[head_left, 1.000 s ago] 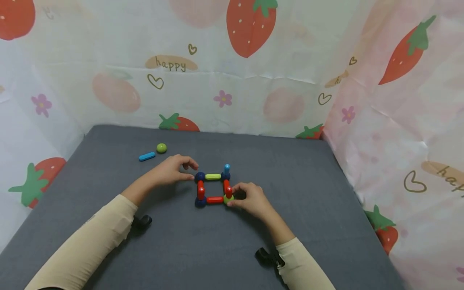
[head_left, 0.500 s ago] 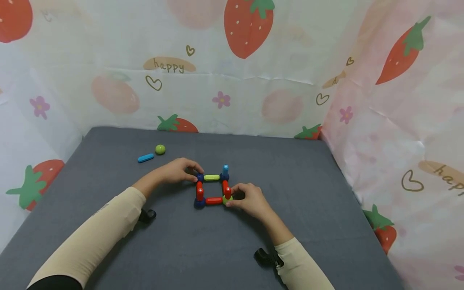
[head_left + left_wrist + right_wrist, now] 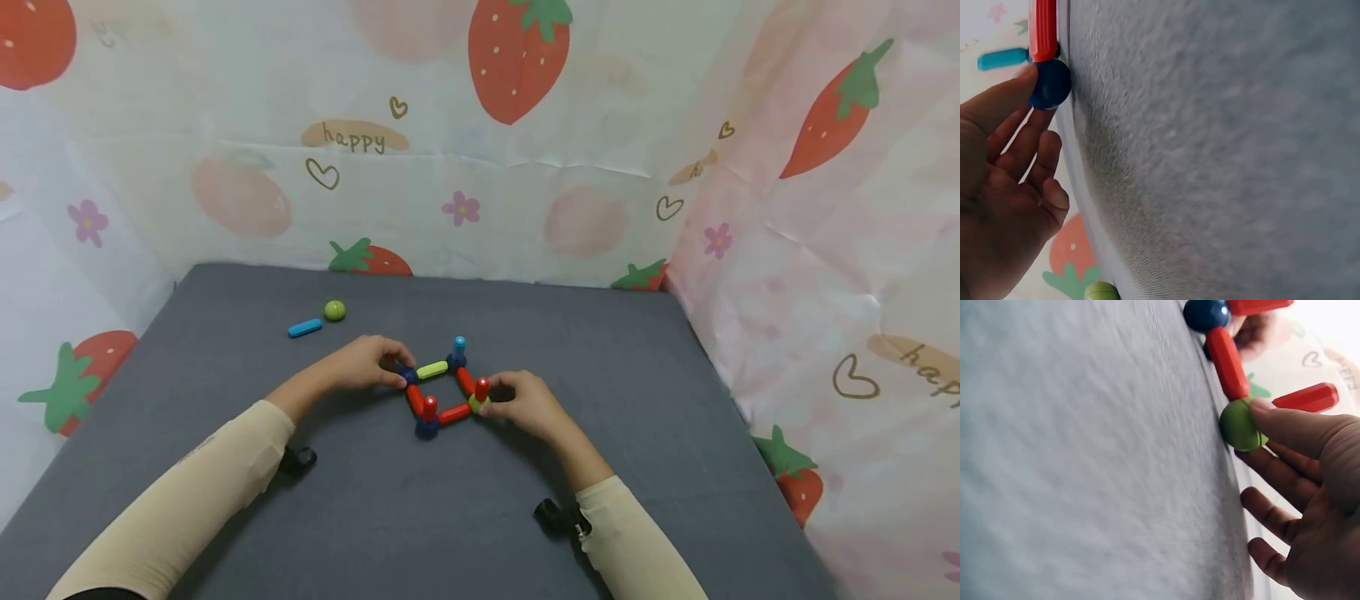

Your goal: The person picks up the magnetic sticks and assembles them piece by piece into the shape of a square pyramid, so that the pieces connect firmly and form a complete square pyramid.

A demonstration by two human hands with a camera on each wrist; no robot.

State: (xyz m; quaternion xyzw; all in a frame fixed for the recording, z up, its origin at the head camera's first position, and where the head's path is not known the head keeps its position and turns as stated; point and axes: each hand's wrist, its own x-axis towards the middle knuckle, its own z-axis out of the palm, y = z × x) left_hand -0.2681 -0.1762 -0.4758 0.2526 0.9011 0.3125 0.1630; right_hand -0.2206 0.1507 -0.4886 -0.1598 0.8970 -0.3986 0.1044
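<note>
Head view first: both my hands sit near the middle of the grey bench [image 3: 225, 350], one at each side of a small frame [image 3: 444, 390] of magnetic sticks and balls lying flat on it. My left hand [image 3: 358, 365] pinches the blue ball [image 3: 408, 376] at the frame's left corner; the left wrist view shows my thumb on that ball, the other fingers [image 3: 1035, 147] loosely bent beside it, and a red stick [image 3: 1043, 30] running off from it. My right hand [image 3: 525, 404] pinches the green ball [image 3: 476, 405] at the right corner. In the right wrist view my thumb presses on that ball, the remaining fingers [image 3: 1279, 478] curl beneath, and a red stick [image 3: 1227, 361] leads from it to another blue ball [image 3: 1206, 314].

The frame is turned so it reads as a diamond: a lime stick [image 3: 432, 369] along the far left side, red sticks on the other three. A short blue stick [image 3: 458, 345] stands upright on the far corner, a red post [image 3: 429, 408] on the near corner, and another red post [image 3: 482, 388] on the green ball.

Toward the far left corner of the bench, well apart from the frame, lie a loose blue stick [image 3: 304, 328] and a loose green ball [image 3: 334, 310], close together.
</note>
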